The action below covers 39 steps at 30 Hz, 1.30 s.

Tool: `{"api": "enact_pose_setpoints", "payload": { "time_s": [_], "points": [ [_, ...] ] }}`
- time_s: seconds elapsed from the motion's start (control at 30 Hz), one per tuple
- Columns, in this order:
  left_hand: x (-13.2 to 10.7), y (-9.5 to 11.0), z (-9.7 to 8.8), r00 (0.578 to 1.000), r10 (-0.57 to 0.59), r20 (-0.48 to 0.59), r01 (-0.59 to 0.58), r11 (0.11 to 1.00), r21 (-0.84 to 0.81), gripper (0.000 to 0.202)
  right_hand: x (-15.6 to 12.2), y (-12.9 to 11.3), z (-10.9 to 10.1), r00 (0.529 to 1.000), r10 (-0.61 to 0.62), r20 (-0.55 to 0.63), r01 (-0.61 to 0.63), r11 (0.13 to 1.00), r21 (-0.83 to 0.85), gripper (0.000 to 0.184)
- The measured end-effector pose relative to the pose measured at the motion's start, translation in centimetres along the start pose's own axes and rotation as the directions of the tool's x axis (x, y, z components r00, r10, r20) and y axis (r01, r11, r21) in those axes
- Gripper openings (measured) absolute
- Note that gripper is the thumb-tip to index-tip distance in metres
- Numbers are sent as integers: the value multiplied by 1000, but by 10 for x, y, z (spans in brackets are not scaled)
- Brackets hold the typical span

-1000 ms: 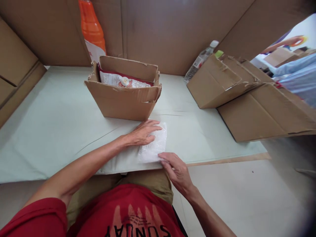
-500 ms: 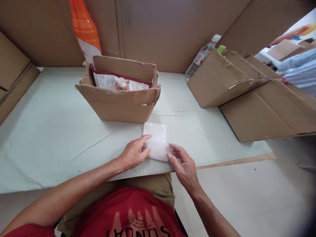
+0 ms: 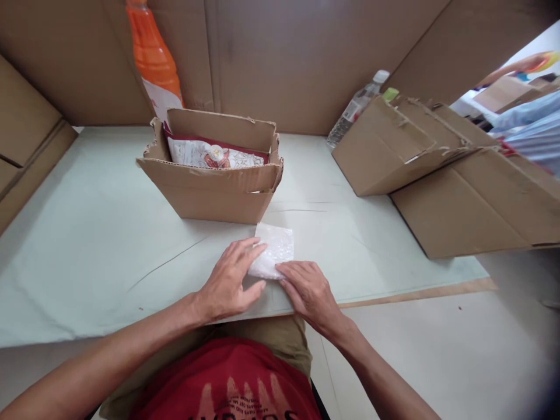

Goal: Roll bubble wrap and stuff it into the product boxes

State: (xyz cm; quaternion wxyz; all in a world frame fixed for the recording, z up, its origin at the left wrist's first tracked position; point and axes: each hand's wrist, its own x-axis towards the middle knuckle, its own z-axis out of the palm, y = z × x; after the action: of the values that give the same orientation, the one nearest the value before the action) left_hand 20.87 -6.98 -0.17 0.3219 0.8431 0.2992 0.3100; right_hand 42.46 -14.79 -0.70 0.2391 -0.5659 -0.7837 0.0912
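Note:
A small piece of bubble wrap [image 3: 275, 242] lies flat on the table near its front edge, its near edge folded over. My left hand [image 3: 234, 280] touches its left side with the fingertips, thumb and fingers apart. At the lower right corner, my right hand [image 3: 308, 291] presses the folded edge, fingers together and thumb underneath or beside it; my fingers hide that corner. Just beyond the wrap stands an open cardboard box [image 3: 210, 192] with a printed white and red packet [image 3: 219, 154] in it.
An orange bottle [image 3: 155, 61] stands behind the box. To the right are a clear plastic bottle [image 3: 356, 108] and more cardboard boxes [image 3: 472, 204]. Cardboard panels [image 3: 306, 64] wall the back. Another person's arm [image 3: 511, 67] shows at the far right.
My right hand has moved left onto the near edge of the bubble wrap, which is now folded shorter. My left hand has spread its fingers along the left side.

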Motion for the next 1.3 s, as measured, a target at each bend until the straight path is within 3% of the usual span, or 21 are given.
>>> {"api": "enact_pose_setpoints", "payload": {
  "time_s": [0.1, 0.17, 0.23, 0.33, 0.4, 0.53, 0.6, 0.7, 0.83, 0.93, 1.0, 1.07, 1.13, 1.23, 1.3],
  "points": [
    [-14, 4, -6, 992, 107, 70, -109, 994, 16, 52, 0, -6, -13, 988, 88, 129, -114, 971, 212, 29],
    [-17, 4, -6, 994, 58, 96, -58, 998, -7, 44, 0, -10, -19, 958, 152, 244, -235, 903, 359, 30],
    [-14, 2, -4, 991, -60, 117, 63, 998, -21, 39, 2, -9, -19, 931, 210, 298, -324, 851, 412, 31],
    [-1, -2, 1, 966, -220, 137, 219, 976, 20, 39, 6, 0, -13, 960, 258, 108, -277, 927, 252, 30],
    [9, -4, 6, 964, -234, 125, 220, 968, 119, 40, 9, 10, -7, 977, 210, -38, -207, 976, 63, 34],
    [18, -8, 11, 977, -194, 90, 155, 933, 325, 36, 11, 27, 3, 986, 161, -34, -164, 978, -125, 45],
    [16, -10, 10, 980, -190, 57, 163, 936, 312, 39, 11, 29, 6, 990, 139, -14, -139, 986, -95, 39],
    [10, -14, 5, 981, -189, 34, 181, 971, 156, 54, 9, 21, 6, 996, 88, -17, -87, 994, 58, 24],
    [2, -16, 0, 957, -242, 159, 258, 962, -93, 74, 4, 7, 1, 993, 117, -5, -113, 968, 222, 12],
    [-2, -10, 1, 944, -250, 215, 280, 952, -126, 71, 2, 4, -5, 989, 149, 1, -147, 970, 191, 23],
    [-4, -3, -1, 978, -140, 153, 150, 987, -55, 64, 4, 5, -11, 993, 117, 34, -121, 981, 149, 32],
    [-2, 4, -14, 998, 32, 48, -34, 999, 41, 57, 10, 7, -20, 993, 54, 102, -67, 990, 127, 27],
    [6, 10, -39, 976, 183, -119, -159, 969, 190, 55, 19, 7, -33, 989, 9, 148, -28, 991, 130, 15],
    [30, 7, -92, 854, 352, -383, -129, 857, 500, 61, 37, 6, -64, 998, 7, 63, -16, 990, 140, 13],
    [45, -2, -123, 790, 421, -446, -51, 769, 637, 65, 53, 3, -90, 998, 25, -62, -19, 995, 100, 17]
  ]
}}
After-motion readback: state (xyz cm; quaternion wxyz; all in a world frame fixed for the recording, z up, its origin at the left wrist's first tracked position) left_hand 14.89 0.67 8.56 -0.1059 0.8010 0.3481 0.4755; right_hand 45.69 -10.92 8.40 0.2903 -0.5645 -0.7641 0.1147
